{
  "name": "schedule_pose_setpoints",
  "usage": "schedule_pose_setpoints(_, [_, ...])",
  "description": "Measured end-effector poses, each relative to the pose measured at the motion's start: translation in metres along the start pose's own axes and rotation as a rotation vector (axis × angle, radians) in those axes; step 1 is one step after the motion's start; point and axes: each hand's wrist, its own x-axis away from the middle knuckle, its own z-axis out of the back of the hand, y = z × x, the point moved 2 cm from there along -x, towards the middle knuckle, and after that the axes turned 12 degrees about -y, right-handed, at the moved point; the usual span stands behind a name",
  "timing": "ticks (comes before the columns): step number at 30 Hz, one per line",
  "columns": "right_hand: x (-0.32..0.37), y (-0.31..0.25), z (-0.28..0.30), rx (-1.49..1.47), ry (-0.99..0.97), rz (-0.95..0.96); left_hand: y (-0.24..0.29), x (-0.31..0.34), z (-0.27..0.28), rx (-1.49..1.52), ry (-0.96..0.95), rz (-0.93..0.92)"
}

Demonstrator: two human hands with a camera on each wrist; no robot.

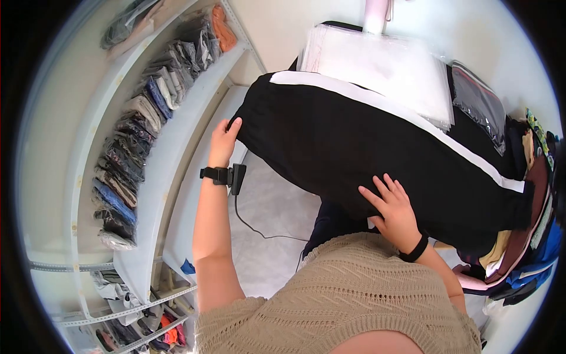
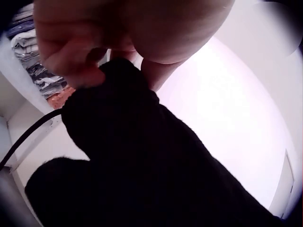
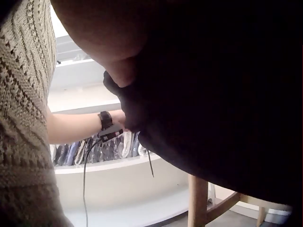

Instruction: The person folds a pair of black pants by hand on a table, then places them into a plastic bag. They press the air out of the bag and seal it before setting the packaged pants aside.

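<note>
Black trousers with a white side stripe lie spread across the table, one end reaching out past its left side. At that gathered end my left hand pinches the black fabric between thumb and fingers. The left wrist view shows the bunched cloth hanging below the fingers. My right hand rests on the near edge of the trousers, its fingers straight and spread over the cloth. In the right wrist view the dark fabric fills most of the picture.
A stack of clear plastic bags lies behind the trousers, beside a bagged grey garment. More clothes are heaped at the right. Shelves with several bagged garments stand at the left. A cable trails from my left wrist.
</note>
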Motion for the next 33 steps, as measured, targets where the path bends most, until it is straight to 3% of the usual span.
schedule_pose_setpoints(4, [-0.001, -0.005, -0.002, 0.014, 0.016, -0.015, 0.016, -0.007, 0.011, 0.134, -0.029, -0.152])
schedule_pose_setpoints(6, [-0.001, -0.007, -0.004, 0.028, -0.001, -0.029, 0.03, -0.002, 0.014, 0.704, -0.065, -0.362])
schedule_pose_setpoints(7, [-0.002, -0.009, -0.004, 0.026, -0.006, -0.027, 0.026, -0.002, 0.023, 0.76, -0.069, -0.341])
schedule_pose_setpoints(10, [-0.002, -0.013, -0.002, -0.025, 0.008, -0.043, 0.012, 0.004, 0.02, 0.82, -0.121, -0.349])
schedule_pose_setpoints(12, [-0.002, -0.012, -0.003, -0.023, 0.012, -0.056, -0.047, -0.01, 0.021, 0.643, -0.154, -0.175])
schedule_pose_setpoints(15, [-0.003, -0.01, -0.013, 0.058, 0.029, -0.059, -0.061, 0.005, 0.012, 0.428, -0.17, -0.025])
schedule_pose_setpoints(19, [-0.005, -0.014, -0.017, 0.143, 0.005, -0.081, -0.03, 0.031, 0.004, 0.566, -0.097, 0.017])
schedule_pose_setpoints(21, [-0.005, -0.015, -0.016, 0.147, 0.001, -0.091, -0.025, 0.035, 0.001, 0.742, -0.252, 0.035])
schedule_pose_setpoints(25, [-0.006, -0.012, -0.019, 0.207, 0.004, -0.092, -0.006, 0.019, 0.011, 0.627, -0.141, -0.088])
schedule_pose_setpoints(29, [-0.003, -0.008, -0.021, 0.166, 0.024, -0.07, 0.042, 0.006, 0.012, 0.953, -0.141, -0.279])
schedule_pose_setpoints(32, [-0.003, -0.009, -0.02, 0.148, 0.035, -0.073, 0.035, 0.002, 0.019, 1.063, -0.206, -0.412])
schedule_pose_setpoints(33, [-0.004, -0.008, -0.019, 0.138, 0.034, -0.07, -0.007, -0.016, 0.029, 1.028, -0.147, -0.382])
